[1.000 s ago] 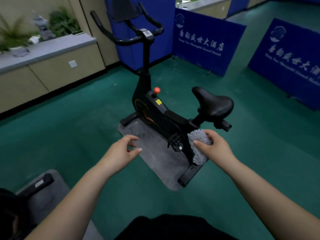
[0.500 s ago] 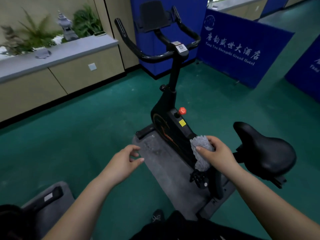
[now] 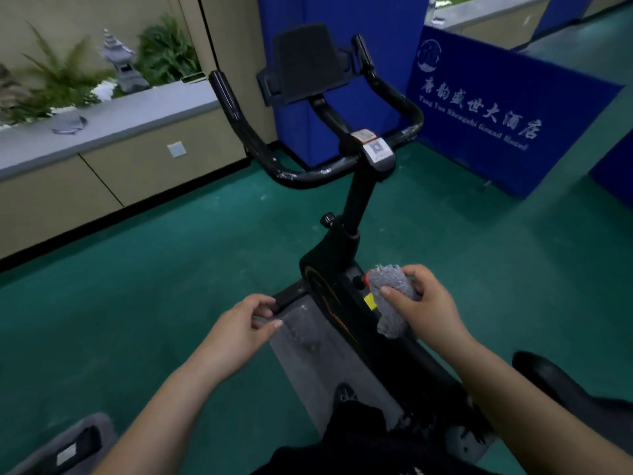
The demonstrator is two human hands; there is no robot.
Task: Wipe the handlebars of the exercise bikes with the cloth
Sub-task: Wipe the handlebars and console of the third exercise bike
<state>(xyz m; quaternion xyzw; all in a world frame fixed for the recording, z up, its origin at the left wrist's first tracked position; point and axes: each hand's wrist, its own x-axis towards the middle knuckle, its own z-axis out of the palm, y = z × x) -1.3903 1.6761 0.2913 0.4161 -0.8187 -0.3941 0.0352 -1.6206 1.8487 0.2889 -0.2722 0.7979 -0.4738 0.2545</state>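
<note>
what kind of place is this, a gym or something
Probably a hotel fitness room: an exercise bike stands on a grey mat over green flooring, and the blue partition behind it reads "Grand Hotel".

A black exercise bike (image 3: 346,269) stands on a grey rubber floor mat (image 3: 308,351) over green flooring, its curved black handlebars (image 3: 239,121) at the far centre. Near and to the right, the right hand (image 3: 428,303) grips a bunched grey textured cloth (image 3: 390,296) over the bike's frame. The left hand (image 3: 239,323) hovers apart, fingers loosely curled, holding nothing. A blue printed banner (image 3: 496,111) stands far right.
</note>
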